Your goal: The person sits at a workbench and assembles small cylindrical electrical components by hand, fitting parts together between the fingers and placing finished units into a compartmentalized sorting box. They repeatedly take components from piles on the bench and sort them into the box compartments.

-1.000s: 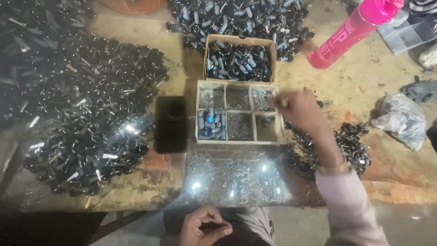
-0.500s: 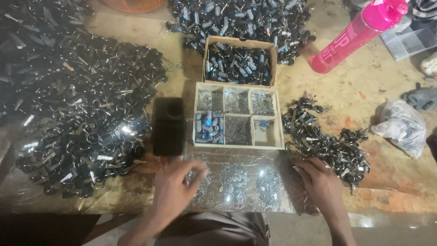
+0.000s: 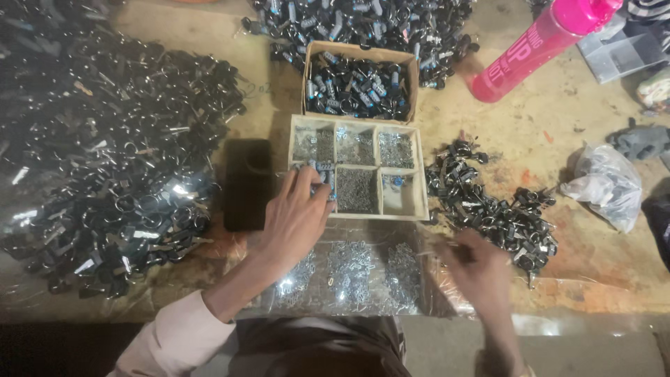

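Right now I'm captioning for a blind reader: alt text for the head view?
The left hand reaches into a divided tray of small parts, the right hand hovering beside a pile of black clips on a cluttered workbench.

You have a cardboard box (image 3: 359, 82) full of dark parts just behind the divided tray (image 3: 357, 169). Right of that tray, far off, sits a crumpled clear plastic bag (image 3: 604, 183). Behind and right of the tray lies a pink bottle (image 3: 541, 43) with lighter lettering down its side.
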A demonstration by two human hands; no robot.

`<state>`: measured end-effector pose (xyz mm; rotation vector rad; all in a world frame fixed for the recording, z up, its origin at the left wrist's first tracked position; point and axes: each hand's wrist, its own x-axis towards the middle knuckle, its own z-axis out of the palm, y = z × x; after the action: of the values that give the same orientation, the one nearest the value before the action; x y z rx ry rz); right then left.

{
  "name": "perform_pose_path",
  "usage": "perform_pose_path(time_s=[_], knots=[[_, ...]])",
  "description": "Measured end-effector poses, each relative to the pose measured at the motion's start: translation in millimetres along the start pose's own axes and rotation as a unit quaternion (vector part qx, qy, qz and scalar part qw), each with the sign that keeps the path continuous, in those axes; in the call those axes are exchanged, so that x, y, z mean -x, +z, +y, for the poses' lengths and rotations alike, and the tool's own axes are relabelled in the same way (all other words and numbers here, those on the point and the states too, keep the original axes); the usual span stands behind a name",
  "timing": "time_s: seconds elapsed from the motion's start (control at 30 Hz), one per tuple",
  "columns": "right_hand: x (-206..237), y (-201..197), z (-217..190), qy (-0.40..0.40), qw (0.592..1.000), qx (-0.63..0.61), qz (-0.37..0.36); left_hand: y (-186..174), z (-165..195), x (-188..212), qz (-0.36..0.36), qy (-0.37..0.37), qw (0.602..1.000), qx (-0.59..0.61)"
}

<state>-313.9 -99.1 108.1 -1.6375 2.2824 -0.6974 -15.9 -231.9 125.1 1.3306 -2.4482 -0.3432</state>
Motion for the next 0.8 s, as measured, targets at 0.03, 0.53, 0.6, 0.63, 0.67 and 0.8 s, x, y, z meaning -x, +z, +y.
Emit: perform_pose_path(time_s=[0.03,0.53,0.6,0.63,0.67,0.8], knots=[[-1.9,8.7,-6.0,-0.031,0.998,-0.043,-0.035,0.8,-0.2,1.5,0.010,0.003,1.000,-0.003],[-17.0,18.5,-74.7,-0.247,0.969,0.028,0.005,2.4,12.2,-0.6,0.071,0.040,0.965,0.250],[-30.3,16.9,-79.5,-0.263,0.965,-0.003,-0.003,4.3,11.1,-0.6,0.062,0.007,0.938,0.341],[-38.3,18.3,-81.9,-0.269,0.963,-0.008,-0.007,5.8,10.4,-0.1,0.083,0.006,0.927,0.366],[-46.8,20.6,-84.2,-0.275,0.961,-0.014,-0.010,7.5,9.9,0.8,0.103,0.005,0.915,0.391],[-80.2,41.0,-94.7,-0.310,0.947,0.025,-0.086,15.5,8.5,3.2,0.112,-0.019,0.880,0.461]])
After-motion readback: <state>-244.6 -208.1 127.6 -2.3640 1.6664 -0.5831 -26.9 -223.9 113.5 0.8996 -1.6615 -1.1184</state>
